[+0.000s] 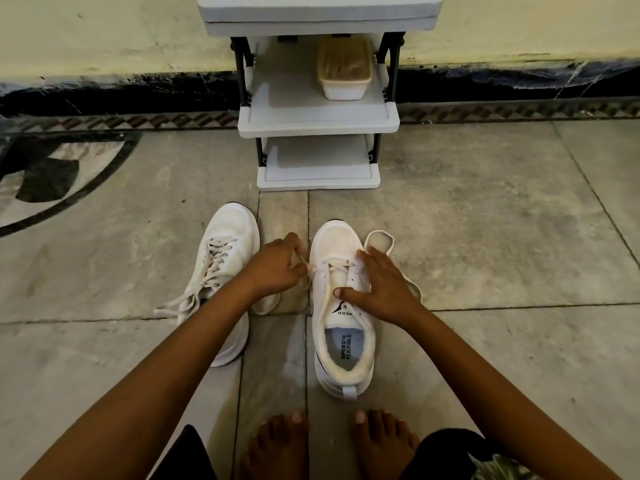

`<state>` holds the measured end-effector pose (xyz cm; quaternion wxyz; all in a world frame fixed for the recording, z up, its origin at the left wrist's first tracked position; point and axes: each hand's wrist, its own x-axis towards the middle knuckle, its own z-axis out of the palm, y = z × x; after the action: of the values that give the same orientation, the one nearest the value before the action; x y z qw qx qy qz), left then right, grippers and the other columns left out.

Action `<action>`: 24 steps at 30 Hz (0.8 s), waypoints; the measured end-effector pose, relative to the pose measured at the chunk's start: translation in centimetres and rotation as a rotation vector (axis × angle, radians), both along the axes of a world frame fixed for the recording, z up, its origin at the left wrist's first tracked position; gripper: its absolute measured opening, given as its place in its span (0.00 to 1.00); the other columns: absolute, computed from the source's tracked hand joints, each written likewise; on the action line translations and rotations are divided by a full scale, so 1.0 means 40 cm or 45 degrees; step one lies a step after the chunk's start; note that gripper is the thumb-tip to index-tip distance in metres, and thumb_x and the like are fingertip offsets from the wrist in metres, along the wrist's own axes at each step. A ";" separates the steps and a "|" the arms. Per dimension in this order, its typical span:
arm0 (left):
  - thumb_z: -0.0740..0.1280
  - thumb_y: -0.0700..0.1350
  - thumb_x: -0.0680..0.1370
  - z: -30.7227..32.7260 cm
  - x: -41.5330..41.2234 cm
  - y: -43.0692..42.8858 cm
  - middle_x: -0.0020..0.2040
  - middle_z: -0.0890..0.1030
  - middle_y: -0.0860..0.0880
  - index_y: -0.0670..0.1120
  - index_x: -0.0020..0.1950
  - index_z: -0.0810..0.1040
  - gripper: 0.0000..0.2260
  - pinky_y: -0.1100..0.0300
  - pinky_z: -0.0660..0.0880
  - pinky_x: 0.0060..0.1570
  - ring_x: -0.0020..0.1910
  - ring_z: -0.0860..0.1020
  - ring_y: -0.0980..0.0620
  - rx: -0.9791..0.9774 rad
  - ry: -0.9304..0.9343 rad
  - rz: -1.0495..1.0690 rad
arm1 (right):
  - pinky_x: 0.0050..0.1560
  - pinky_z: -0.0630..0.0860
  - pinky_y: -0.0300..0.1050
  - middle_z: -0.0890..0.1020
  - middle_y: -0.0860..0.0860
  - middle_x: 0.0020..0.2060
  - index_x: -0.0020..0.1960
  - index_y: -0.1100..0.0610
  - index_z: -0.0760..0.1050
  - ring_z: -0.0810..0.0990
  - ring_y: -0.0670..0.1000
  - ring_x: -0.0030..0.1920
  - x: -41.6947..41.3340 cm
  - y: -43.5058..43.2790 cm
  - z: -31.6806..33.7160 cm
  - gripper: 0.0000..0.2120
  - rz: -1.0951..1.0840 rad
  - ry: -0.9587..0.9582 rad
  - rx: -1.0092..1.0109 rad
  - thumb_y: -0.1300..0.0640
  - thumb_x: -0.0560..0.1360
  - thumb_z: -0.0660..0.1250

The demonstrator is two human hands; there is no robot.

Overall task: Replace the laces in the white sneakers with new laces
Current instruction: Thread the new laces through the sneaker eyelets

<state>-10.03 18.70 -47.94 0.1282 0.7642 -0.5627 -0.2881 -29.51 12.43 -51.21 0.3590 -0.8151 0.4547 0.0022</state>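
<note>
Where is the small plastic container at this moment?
In the head view, the plastic container stands at top centre, on the right part of a shelf of the grey rack.

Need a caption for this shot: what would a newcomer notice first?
At centre, the left hand pinches a lace on a white sneaker while the right hand rests on it. A second, laced sneaker lies to its left, and a grey shelf rack stands at the wall behind.

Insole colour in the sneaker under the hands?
Pale blue padded insole with black lettering, inside the white sneaker; head view.
</note>
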 end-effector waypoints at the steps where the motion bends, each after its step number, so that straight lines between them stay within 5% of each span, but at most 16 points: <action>1: 0.63 0.43 0.77 0.007 0.004 -0.006 0.47 0.77 0.44 0.40 0.58 0.71 0.11 0.60 0.66 0.42 0.44 0.73 0.49 0.019 0.008 0.041 | 0.72 0.54 0.49 0.54 0.54 0.76 0.76 0.53 0.52 0.53 0.55 0.75 -0.003 0.003 0.010 0.45 -0.034 0.002 -0.033 0.37 0.68 0.69; 6: 0.56 0.33 0.77 0.043 -0.009 -0.033 0.60 0.77 0.39 0.37 0.65 0.71 0.17 0.61 0.69 0.53 0.58 0.75 0.44 0.137 0.028 -0.088 | 0.50 0.69 0.43 0.70 0.52 0.58 0.65 0.54 0.64 0.73 0.53 0.57 -0.003 0.032 0.049 0.36 -0.101 -0.111 0.009 0.41 0.65 0.74; 11: 0.57 0.30 0.76 0.069 -0.060 -0.037 0.46 0.79 0.44 0.44 0.67 0.63 0.21 0.55 0.78 0.44 0.40 0.80 0.46 0.074 0.244 -0.174 | 0.34 0.64 0.38 0.75 0.48 0.43 0.47 0.55 0.69 0.73 0.48 0.42 -0.002 0.030 0.061 0.18 -0.238 -0.087 0.061 0.47 0.67 0.73; 15: 0.62 0.38 0.78 0.065 -0.092 -0.028 0.44 0.82 0.44 0.44 0.49 0.73 0.02 0.55 0.76 0.41 0.39 0.80 0.46 -0.160 0.086 -0.114 | 0.38 0.69 0.39 0.79 0.48 0.36 0.42 0.57 0.76 0.75 0.46 0.39 -0.012 0.030 0.068 0.06 -0.376 -0.254 0.110 0.55 0.71 0.68; 19: 0.65 0.44 0.77 0.036 -0.141 -0.023 0.47 0.82 0.47 0.46 0.50 0.81 0.06 0.54 0.74 0.46 0.46 0.78 0.46 -0.211 -0.120 -0.144 | 0.43 0.74 0.46 0.78 0.52 0.33 0.40 0.62 0.78 0.76 0.50 0.38 -0.033 0.026 0.051 0.08 -0.593 -0.479 0.387 0.60 0.75 0.64; 24: 0.63 0.42 0.76 -0.001 -0.177 -0.022 0.47 0.83 0.46 0.46 0.50 0.83 0.09 0.55 0.75 0.46 0.47 0.79 0.46 -0.186 -0.130 -0.070 | 0.32 0.77 0.34 0.82 0.48 0.32 0.40 0.55 0.80 0.80 0.42 0.32 -0.057 0.029 0.035 0.11 -0.772 -0.705 0.761 0.60 0.78 0.62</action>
<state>-17.10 17.80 -47.99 0.1469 0.7507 -0.6088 -0.2103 -31.79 13.61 -49.83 0.6682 -0.4780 0.5382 -0.1884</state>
